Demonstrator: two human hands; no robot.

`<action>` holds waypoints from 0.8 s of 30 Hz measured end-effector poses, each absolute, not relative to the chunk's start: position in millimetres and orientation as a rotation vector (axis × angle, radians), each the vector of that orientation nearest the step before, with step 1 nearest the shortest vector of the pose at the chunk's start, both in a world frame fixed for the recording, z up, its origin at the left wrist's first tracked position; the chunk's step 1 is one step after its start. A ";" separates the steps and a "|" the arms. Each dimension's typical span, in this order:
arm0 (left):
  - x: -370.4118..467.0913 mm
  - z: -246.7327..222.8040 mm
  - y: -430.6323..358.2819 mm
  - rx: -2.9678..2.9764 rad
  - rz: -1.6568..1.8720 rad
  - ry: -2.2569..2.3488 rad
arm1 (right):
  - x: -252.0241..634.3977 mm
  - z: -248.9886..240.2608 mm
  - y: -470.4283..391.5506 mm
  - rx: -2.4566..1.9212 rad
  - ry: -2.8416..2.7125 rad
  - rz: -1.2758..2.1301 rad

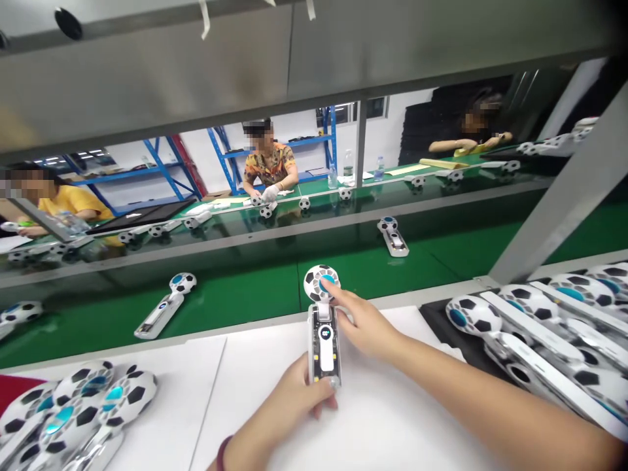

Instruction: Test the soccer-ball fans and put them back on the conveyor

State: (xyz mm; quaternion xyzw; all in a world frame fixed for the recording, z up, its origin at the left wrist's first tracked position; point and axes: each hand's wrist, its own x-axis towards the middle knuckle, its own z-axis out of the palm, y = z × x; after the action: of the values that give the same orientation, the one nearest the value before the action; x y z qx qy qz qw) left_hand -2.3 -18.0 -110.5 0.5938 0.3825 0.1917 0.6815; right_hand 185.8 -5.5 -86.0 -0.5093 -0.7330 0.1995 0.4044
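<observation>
Upright above the white work surface stands a handheld fan [324, 353] with a round football-patterned head. Its handle lies open at the front, baring a circuit board and a small lit display. My left hand [299, 392] is closed around the lower end of the handle, thumb on the front. At the head, my right hand [366, 324] grips from the right, with a finger on the blue centre disc [328, 282] and the other fingers curled by the neck. Part of these fingers is hidden.
Several similar fans [73, 412] are piled at the left; more [520, 327] lie on a black tray at the right. On the green conveyor belt [245, 275] lie fans spaced apart. Co-workers [269, 163] sit across it. A metal post [564, 176] slants at the right.
</observation>
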 end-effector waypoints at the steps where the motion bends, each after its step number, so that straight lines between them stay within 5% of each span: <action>1: -2.8 -108.8 -17.6 1.312 0.445 0.835 | 183.2 -86.9 -7.1 -1.254 -1.850 0.466; 24: -3.6 -112.3 -18.0 0.912 0.546 0.650 | 173.8 -90.0 -17.5 -1.100 -2.062 0.264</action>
State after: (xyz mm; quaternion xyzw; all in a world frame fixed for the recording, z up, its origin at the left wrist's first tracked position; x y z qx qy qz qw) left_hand -3.6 -18.0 -112.3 0.4269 0.3044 0.2555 0.8123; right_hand 173.8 -17.5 -90.0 -0.4318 -0.8093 0.1034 0.3846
